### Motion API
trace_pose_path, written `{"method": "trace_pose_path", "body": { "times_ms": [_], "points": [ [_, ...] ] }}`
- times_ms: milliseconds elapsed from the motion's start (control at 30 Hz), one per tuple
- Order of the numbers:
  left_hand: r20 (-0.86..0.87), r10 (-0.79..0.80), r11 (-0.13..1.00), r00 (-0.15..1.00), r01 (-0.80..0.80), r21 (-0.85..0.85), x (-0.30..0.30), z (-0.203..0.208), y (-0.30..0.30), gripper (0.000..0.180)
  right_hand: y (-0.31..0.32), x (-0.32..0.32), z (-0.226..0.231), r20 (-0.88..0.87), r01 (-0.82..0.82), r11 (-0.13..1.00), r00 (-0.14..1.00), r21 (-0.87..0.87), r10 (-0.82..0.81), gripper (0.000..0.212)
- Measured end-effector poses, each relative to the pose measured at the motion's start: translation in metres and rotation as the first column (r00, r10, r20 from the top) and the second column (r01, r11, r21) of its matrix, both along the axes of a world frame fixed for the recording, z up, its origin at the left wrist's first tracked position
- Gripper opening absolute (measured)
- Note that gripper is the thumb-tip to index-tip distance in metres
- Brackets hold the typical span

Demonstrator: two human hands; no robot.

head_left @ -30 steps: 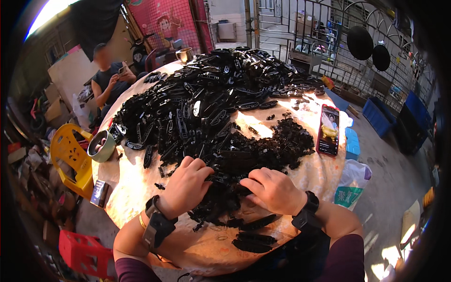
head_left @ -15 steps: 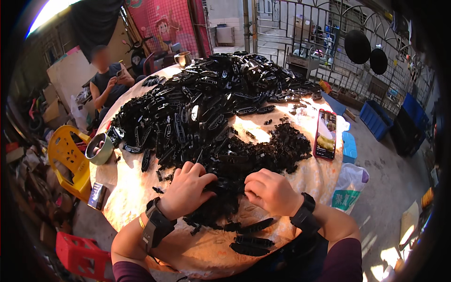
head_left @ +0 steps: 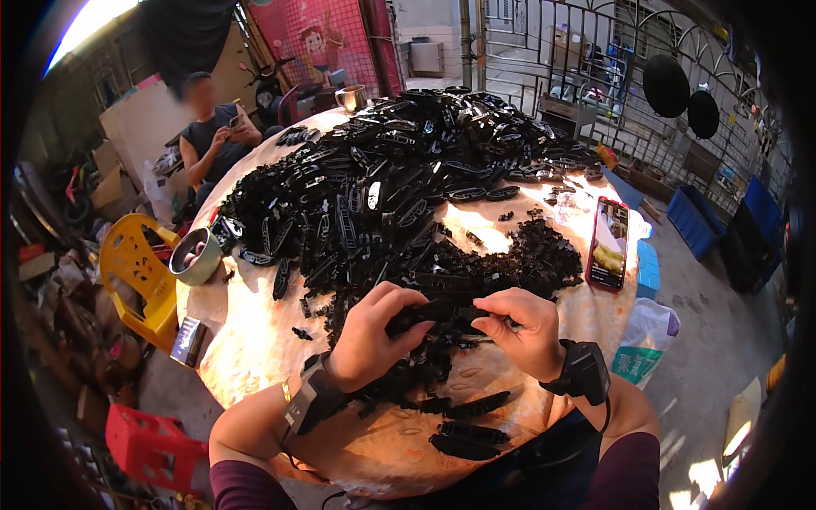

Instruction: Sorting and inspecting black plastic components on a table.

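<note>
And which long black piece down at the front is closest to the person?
The lowest long black piece. Another piece lies just beyond it, and a third, slanted piece lies farther away still.

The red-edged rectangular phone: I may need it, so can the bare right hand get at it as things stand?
Probably yes: pale orange tablecloth lies between the bare right hand and the red-edged phone, leaving the way free, though the hand looks busy at the heap of black plastic parts.
</note>
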State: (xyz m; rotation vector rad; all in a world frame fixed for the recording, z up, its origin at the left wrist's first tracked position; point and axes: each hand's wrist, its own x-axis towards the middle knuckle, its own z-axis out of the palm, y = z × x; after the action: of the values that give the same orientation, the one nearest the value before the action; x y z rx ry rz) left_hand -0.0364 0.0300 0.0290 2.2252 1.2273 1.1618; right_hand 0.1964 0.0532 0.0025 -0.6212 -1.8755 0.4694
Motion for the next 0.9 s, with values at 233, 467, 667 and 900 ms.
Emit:
{"method": "trace_pose_path", "body": {
  "times_ms": [233,467,667,900],
  "points": [
    [0.353,-0.056,0.857,0.934,0.226,-0.462,0.001,-0.014,0.001,0.027,-0.002,-0.010,0.005,0.040,0.029,0.989,0.999,0.148,-0.036,0.024],
    [0.513,-0.054,0.741,0.857,0.379,-0.554,0.008,-0.016,-0.006,0.029,-0.007,-0.013,0.003,0.071,0.007,0.992,0.997,0.128,-0.016,0.025],
    [0.495,-0.026,0.686,0.869,0.375,-0.624,0.011,-0.015,-0.009,0.029,-0.009,-0.017,0.002,0.077,-0.025,0.993,0.997,0.119,0.016,0.026],
    [0.574,-0.010,0.690,0.819,0.421,-0.588,0.014,-0.017,-0.014,0.030,-0.014,-0.017,0.002,0.056,-0.047,0.999,0.997,0.015,0.046,0.022]
  ]
}}
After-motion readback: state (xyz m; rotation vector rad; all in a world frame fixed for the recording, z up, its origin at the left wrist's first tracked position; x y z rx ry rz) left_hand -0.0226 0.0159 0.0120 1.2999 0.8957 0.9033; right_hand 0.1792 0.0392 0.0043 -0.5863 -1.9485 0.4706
